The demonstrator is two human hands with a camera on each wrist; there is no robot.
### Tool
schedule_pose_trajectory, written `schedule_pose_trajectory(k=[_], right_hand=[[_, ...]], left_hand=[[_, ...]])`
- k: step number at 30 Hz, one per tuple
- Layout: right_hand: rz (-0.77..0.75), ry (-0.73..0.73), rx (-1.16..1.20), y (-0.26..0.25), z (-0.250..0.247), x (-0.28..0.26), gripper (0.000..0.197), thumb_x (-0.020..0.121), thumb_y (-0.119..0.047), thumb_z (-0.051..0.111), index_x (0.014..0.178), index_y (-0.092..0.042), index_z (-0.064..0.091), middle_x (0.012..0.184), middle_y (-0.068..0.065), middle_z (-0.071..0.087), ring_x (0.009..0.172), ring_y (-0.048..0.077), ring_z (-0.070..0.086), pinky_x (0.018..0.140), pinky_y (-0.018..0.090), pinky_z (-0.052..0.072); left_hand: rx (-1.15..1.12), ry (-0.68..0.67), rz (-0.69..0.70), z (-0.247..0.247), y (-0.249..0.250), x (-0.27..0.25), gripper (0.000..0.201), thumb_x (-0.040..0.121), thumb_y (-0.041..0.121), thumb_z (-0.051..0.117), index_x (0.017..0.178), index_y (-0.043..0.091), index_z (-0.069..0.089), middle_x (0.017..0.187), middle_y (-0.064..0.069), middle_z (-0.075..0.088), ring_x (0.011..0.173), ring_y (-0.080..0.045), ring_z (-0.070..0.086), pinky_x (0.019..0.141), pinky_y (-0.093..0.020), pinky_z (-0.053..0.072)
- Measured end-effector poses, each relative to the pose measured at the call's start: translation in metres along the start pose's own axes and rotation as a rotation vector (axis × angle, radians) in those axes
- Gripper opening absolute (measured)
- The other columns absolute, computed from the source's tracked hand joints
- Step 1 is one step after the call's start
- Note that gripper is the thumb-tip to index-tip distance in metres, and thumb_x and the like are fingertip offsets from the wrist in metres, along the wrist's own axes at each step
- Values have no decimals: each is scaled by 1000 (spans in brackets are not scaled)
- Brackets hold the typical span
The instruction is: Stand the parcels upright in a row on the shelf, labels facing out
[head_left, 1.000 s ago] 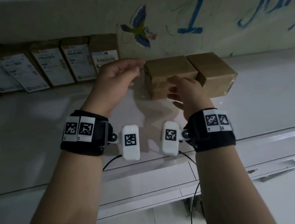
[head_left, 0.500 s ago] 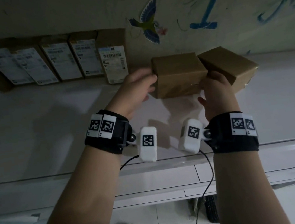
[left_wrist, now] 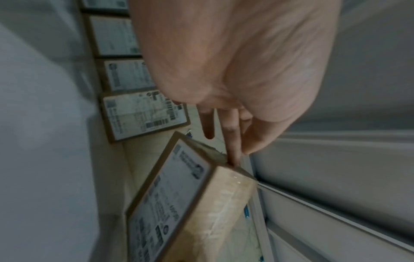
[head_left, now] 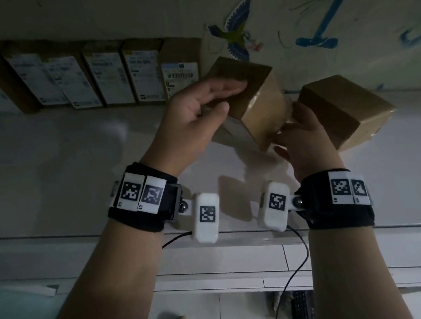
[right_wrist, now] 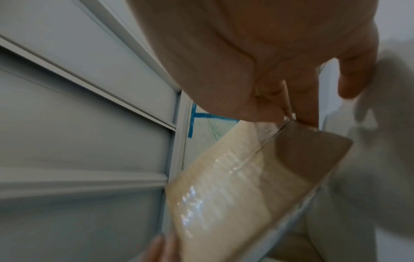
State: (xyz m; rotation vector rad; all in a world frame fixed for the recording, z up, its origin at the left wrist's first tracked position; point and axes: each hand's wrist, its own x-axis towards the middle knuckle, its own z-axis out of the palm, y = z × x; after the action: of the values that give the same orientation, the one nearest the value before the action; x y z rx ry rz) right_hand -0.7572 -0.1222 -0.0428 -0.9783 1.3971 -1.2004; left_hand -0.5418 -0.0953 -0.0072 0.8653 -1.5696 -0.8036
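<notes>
A brown parcel (head_left: 258,101) hangs tilted above the white shelf (head_left: 68,162), held between both hands. My left hand (head_left: 224,97) grips its upper left end, fingers over the top and thumb underneath. My right hand (head_left: 290,125) grips its lower right end. In the left wrist view the parcel's white label (left_wrist: 165,203) faces left and my fingers (left_wrist: 233,141) touch its top edge. In the right wrist view its taped side (right_wrist: 224,186) shows below my fingers (right_wrist: 302,109). A second brown parcel (head_left: 345,110) lies flat on the shelf just right of my right hand.
Several parcels (head_left: 116,78) stand upright in a row against the back wall at the left, labels facing out; the nearest (head_left: 181,76) is just left of the held parcel. Blue drawings and a bird sticker (head_left: 237,33) mark the wall. Below the shelf front are cables and floor.
The parcel lay flat on the shelf beside the second one. Both hands closed on its ends, then lifted it off the shelf and tilted it.
</notes>
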Motion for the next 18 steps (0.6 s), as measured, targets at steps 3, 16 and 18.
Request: schedule_pose_trajectory(k=[3, 16, 18], right_hand=[[-87, -144, -115, 0, 19, -4, 97, 86, 6, 65, 165, -37, 28, 136, 7, 69, 120, 23, 69, 101, 47, 60], [-135, -326, -35, -12, 54, -28, 61, 77, -68, 82, 113, -20, 72, 91, -3, 70, 65, 11, 60, 65, 28, 41], [-84, -316, 49, -12, 57, -29, 61, 78, -78, 72, 101, -21, 71, 89, 6, 58, 64, 16, 47, 68, 36, 36]], left_hand=[[63, -2, 100, 0, 4, 2, 35, 99, -8, 54, 122, 10, 73, 137, -11, 72, 155, -18, 40, 128, -40, 33], [77, 263, 131, -36, 13, -12, 54, 95, -12, 59, 146, 5, 54, 149, -11, 56, 137, -15, 58, 112, -36, 53], [135, 310, 98, -41, 11, -12, 53, 95, -7, 63, 145, 9, 57, 141, -4, 61, 130, -7, 61, 105, -26, 54]])
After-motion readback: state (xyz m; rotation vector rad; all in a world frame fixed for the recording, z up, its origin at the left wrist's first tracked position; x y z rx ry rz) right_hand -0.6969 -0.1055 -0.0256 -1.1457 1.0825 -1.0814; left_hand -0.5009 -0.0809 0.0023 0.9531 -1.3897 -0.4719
